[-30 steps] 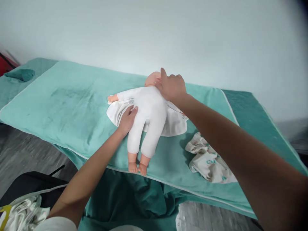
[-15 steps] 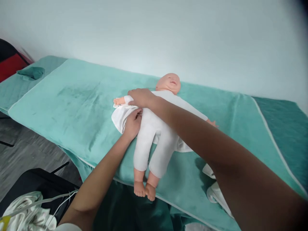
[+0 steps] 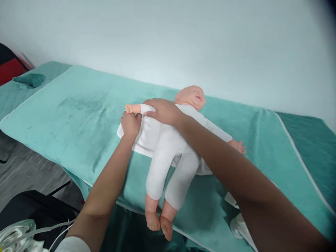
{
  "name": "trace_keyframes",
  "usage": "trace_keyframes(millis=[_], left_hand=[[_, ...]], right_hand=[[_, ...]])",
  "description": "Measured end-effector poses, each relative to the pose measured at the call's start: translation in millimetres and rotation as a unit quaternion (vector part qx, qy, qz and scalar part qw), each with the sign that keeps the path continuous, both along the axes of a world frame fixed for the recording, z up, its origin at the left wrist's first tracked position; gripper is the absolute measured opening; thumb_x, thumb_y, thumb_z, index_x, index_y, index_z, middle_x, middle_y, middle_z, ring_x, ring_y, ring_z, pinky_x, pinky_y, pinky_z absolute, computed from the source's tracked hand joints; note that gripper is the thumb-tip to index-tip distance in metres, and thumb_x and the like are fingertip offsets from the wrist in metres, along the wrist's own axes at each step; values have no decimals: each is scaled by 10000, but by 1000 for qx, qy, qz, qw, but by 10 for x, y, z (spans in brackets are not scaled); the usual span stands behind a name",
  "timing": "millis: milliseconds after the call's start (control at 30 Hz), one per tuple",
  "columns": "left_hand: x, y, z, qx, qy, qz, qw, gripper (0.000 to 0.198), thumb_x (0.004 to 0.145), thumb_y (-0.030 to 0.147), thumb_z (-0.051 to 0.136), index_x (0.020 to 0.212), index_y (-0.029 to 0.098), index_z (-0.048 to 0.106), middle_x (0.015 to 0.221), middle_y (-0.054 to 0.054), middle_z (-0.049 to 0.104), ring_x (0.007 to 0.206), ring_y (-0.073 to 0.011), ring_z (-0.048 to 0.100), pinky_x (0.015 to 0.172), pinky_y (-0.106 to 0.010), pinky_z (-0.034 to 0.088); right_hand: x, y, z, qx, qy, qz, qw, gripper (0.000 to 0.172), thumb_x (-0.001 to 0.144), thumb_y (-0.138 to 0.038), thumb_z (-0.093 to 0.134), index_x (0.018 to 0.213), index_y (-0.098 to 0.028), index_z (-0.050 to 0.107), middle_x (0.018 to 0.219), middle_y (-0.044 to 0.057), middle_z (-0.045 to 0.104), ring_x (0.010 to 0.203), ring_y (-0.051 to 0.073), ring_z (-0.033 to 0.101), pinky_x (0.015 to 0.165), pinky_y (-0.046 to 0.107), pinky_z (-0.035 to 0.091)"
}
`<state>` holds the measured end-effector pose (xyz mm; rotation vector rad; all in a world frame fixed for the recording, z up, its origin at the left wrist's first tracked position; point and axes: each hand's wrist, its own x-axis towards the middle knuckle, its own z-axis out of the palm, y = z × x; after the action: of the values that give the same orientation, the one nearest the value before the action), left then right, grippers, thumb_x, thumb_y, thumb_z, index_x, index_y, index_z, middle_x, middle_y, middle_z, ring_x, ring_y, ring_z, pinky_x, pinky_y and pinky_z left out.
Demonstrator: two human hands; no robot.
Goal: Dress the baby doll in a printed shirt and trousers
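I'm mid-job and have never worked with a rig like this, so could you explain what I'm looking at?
There is no machine: these are a person's two bare hands. Every picture comes from one camera worn on the head, looking forward and down. On a turquoise sheet lies a baby doll on its back, with a white cloth partly under it. The right hand lies over the doll's sleeve. The left hand is at the white cloth, just below the doll's small hand; whether it pinches the cloth is unclear. Another cloth lies at the right, partly hidden.
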<state>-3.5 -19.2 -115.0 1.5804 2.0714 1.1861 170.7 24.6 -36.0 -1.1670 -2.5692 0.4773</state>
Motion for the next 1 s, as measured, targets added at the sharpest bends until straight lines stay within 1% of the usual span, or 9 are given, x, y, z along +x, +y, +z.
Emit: trace_keyframes(millis=[167, 400, 467, 600, 700, 767, 867, 933, 1000], left_hand=[[-75, -8, -23, 90, -174, 30, 980, 68, 855, 170, 581, 871, 218, 626, 884, -28, 686, 870, -193, 616, 830, -304, 468], [-173, -129, 44, 151, -333, 56, 929, 132, 868, 313, 670, 881, 216, 582, 845, 16, 591, 769, -111, 547, 738, -237, 464], [-154, -175, 71, 142, -369, 20, 918, 183, 845, 335, 720, 872, 219, 581, 816, 22, 557, 728, -107, 523, 707, -242, 451], [35, -267, 130, 71, -449, -117, 883, 279, 851, 441, 772, 857, 235, 585, 704, 42, 448, 578, -95, 400, 571, -261, 337], [213, -320, 164, 25, -441, -215, 871, 350, 859, 508, 792, 830, 232, 578, 659, 49, 384, 535, -84, 308, 532, -270, 233], [281, -339, 168, 7, -436, -246, 866, 390, 871, 545, 778, 816, 230, 554, 648, 54, 346, 526, -81, 264, 526, -276, 212], [288, -343, 137, 10, -421, -235, 876, 382, 886, 554, 747, 819, 234, 549, 677, 45, 384, 561, -97, 325, 556, -275, 300], [266, -336, 101, 59, -389, -217, 894, 345, 881, 517, 747, 812, 231, 566, 813, 2, 537, 726, -132, 504, 687, -277, 439], [255, -326, 70, 111, -358, -220, 901, 305, 887, 478, 733, 812, 230, 573, 1041, -34, 636, 992, -176, 596, 897, -298, 502]], right_hand=[[24, -33, 16, -25, 0, 4, 1000, 425, 1041, -596, 535, 1210, -264, 740, 1247, 49, 737, 1084, 259, 657, 841, 333, 433], [15, -110, 34, 13, -76, -48, 996, 396, 1033, -564, 560, 1233, -280, 751, 1229, 56, 742, 1092, 291, 663, 819, 358, 410], [-43, -119, 25, 24, -118, -68, 990, 382, 1029, -534, 562, 1214, -254, 743, 1179, 84, 748, 1059, 313, 671, 822, 377, 421], [-178, -121, 25, 55, -178, -113, 976, 396, 1037, -494, 536, 1180, -160, 693, 1065, 173, 739, 999, 358, 682, 830, 416, 450], [-251, -118, 52, 58, -210, -105, 970, 284, 980, -264, 576, 1219, -126, 641, 1024, 195, 727, 990, 362, 693, 833, 416, 462], [-257, -122, 70, 45, -218, -90, 971, 343, 910, -136, 576, 1250, -112, 610, 1022, 193, 722, 991, 358, 693, 841, 413, 469], [-156, -170, 70, 34, -155, -92, 983, 333, 915, -149, 553, 1242, -129, 612, 1115, 185, 716, 1041, 352, 677, 900, 428, 485], [-1, -248, 44, 56, -53, -112, 991, 275, 964, -228, 524, 1210, -159, 627, 1218, 166, 699, 1123, 333, 653, 969, 434, 494], [213, -358, 5, 111, 63, -168, 978, 255, 995, -281, 477, 1166, -172, 633, 1258, 154, 680, 1196, 301, 623, 1042, 419, 490]])
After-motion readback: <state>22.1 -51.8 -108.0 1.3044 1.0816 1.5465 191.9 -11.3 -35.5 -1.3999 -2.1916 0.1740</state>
